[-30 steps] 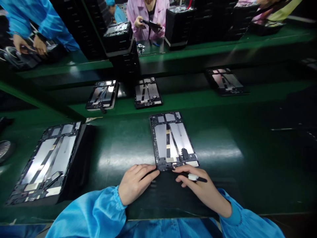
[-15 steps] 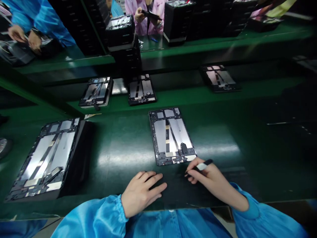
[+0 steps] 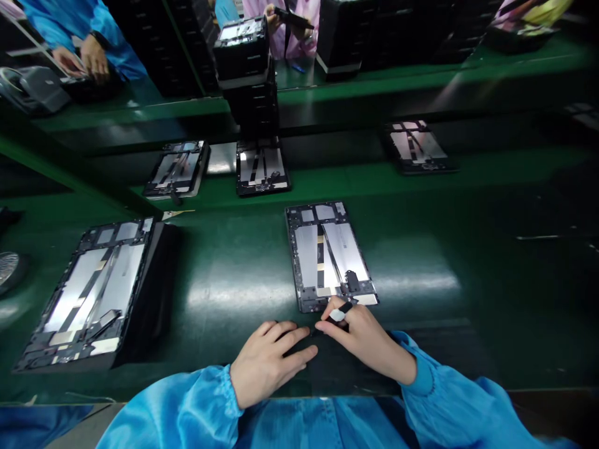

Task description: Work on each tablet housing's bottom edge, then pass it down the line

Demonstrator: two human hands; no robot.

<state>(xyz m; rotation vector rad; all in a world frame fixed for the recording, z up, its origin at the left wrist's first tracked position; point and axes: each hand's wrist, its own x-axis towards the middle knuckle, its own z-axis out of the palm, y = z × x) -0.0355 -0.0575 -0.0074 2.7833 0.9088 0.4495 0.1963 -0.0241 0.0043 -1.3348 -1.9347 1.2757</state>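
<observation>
An opened tablet [image 3: 334, 249] lies flat on the green bench in front of me, its silver inside, black frame and flat cables facing up. My left hand [image 3: 274, 362] rests palm down on a dark mat [image 3: 421, 349] below it, fingers spread and holding nothing. Close to the tablet's lower edge, my right hand [image 3: 362, 340] pinches slim black tweezers [image 3: 337, 315] with a white wrap. Their tip points down and left, near my left fingertips; whether it touches anything is too small to tell.
At left, another opened tablet [image 3: 93, 293] tops a dark stack. More opened tablets lie along the back: left [image 3: 175, 168], middle [image 3: 262, 165] and right [image 3: 416, 146]. Tall black stacks [image 3: 243, 56] stand on a raised shelf, where co-workers' hands [image 3: 93, 59] work. A green post [image 3: 79, 168] slants at left.
My right hand has moved left with the tweezers, from the tablet's lower right corner toward my left hand. My left hand stays in place. The view has shifted slightly.
</observation>
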